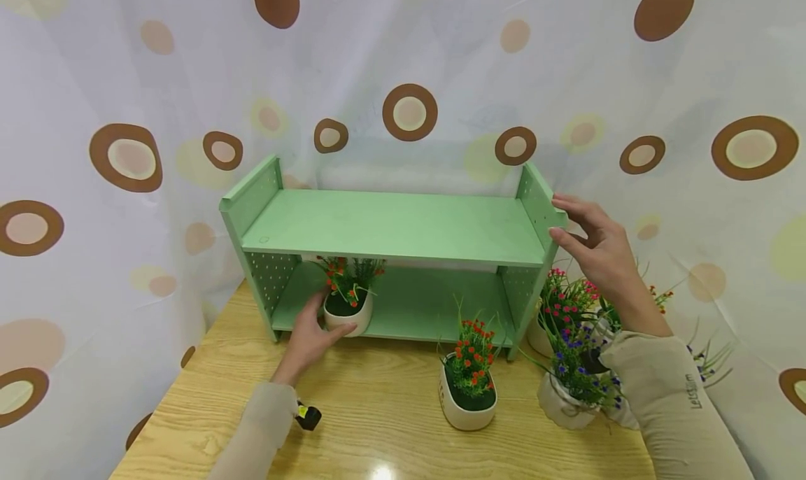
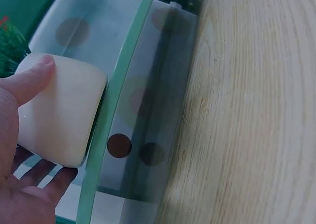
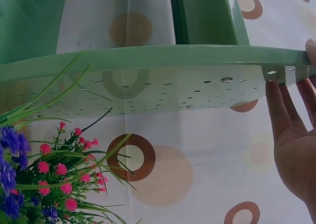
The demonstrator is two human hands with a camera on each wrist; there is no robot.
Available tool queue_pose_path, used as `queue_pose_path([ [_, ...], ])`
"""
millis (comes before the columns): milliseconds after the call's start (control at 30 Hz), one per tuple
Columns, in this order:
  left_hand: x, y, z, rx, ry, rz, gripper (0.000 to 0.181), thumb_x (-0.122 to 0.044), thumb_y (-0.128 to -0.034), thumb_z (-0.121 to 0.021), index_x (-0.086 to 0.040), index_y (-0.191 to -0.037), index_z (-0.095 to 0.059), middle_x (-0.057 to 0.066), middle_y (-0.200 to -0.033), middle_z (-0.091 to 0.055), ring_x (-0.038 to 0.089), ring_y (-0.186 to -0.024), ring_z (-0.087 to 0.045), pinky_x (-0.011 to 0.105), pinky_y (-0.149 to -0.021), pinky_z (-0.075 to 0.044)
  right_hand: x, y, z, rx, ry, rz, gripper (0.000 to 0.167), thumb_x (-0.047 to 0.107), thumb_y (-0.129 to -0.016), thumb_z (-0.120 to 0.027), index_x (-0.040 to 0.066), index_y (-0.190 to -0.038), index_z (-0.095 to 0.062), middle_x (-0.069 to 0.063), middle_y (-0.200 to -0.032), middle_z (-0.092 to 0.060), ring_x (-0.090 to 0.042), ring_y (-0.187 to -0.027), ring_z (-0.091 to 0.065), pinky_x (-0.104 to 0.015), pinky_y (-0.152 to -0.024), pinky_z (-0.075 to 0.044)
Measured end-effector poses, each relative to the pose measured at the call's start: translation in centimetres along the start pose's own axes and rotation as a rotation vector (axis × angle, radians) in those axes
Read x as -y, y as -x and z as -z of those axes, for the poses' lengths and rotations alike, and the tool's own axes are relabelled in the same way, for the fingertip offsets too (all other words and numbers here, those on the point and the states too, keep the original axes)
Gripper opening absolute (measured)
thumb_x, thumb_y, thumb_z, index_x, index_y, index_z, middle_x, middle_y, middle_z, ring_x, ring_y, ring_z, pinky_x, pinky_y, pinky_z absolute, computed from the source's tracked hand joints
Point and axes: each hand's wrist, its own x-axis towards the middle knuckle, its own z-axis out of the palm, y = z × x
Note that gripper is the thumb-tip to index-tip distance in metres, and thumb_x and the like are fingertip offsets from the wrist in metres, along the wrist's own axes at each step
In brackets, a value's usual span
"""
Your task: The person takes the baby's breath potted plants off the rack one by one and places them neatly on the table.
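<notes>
A green two-tier shelf (image 1: 390, 224) stands on the wooden table. At the left of its lower board is a white flowerpot (image 1: 352, 320) with red-orange flowers. My left hand (image 1: 310, 339) grips this pot, thumb across the front and fingers around its far side. In the left wrist view the pot (image 2: 64, 110) sits upright at the board's front edge; whether its whole base rests there I cannot tell. Up at the shelf's right side panel (image 1: 535, 200), my right hand (image 1: 601, 252) pinches the upper front edge between thumb and fingers, as the right wrist view also shows.
Another white pot with red flowers (image 1: 469, 417) stands on the table before the shelf. Right of the shelf cluster several pots, with blue-purple flowers (image 1: 576, 357) and pink flowers (image 1: 560, 301), beneath my right forearm. A dotted curtain (image 1: 453, 60) hangs behind.
</notes>
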Motion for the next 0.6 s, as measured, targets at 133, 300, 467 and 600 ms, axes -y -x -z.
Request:
queue_pose_path([
  [133,-0.4,0.5,0.1,0.018,-0.008,-0.001,0.100,-0.035,-0.0830,-0.089,-0.007,-0.161,-0.033,0.018,-0.162,-0.041,0.039,-0.148,-0.041,0.055,-0.113,-0.045,0.0,0.0,0.0,-0.001,0.004,-0.003,0.047,0.001,-0.102,-0.062,0.001,-0.148,-0.054,-0.003,-0.156,-0.048,-0.003,-0.141,-0.045,-0.010,-0.100,-0.046],
  [300,-1.0,1.1,0.2,0.037,-0.003,-0.027,0.099,-0.030,-0.0826,-0.090,-0.005,-0.160,-0.034,0.019,-0.162,-0.041,0.040,-0.145,-0.044,0.055,-0.107,-0.050,0.0,0.1,0.0,-0.004,0.002,-0.006,0.047,0.001,-0.102,-0.062,0.001,-0.148,-0.054,-0.003,-0.156,-0.047,-0.003,-0.141,-0.045,-0.010,-0.100,-0.046],
  [467,-1.5,1.8,0.3,0.047,-0.004,-0.043,0.099,-0.032,-0.0821,-0.090,-0.006,-0.160,-0.035,0.020,-0.162,-0.041,0.040,-0.147,-0.042,0.055,-0.107,-0.050,0.0,0.1,-0.1,-0.004,-0.007,-0.006,0.047,0.000,-0.102,-0.062,0.001,-0.148,-0.054,-0.004,-0.156,-0.047,-0.004,-0.141,-0.046,-0.010,-0.100,-0.046],
  [600,-2.1,2.3,0.3,0.052,-0.019,-0.045,0.100,-0.035,-0.0800,-0.091,-0.007,-0.159,-0.037,0.018,-0.161,-0.043,0.038,-0.147,-0.043,0.055,-0.110,-0.047,-0.1,0.1,0.0,-0.003,-0.006,-0.007,0.047,0.001,-0.102,-0.063,0.002,-0.148,-0.054,-0.004,-0.156,-0.047,-0.004,-0.141,-0.046,-0.010,-0.100,-0.046],
])
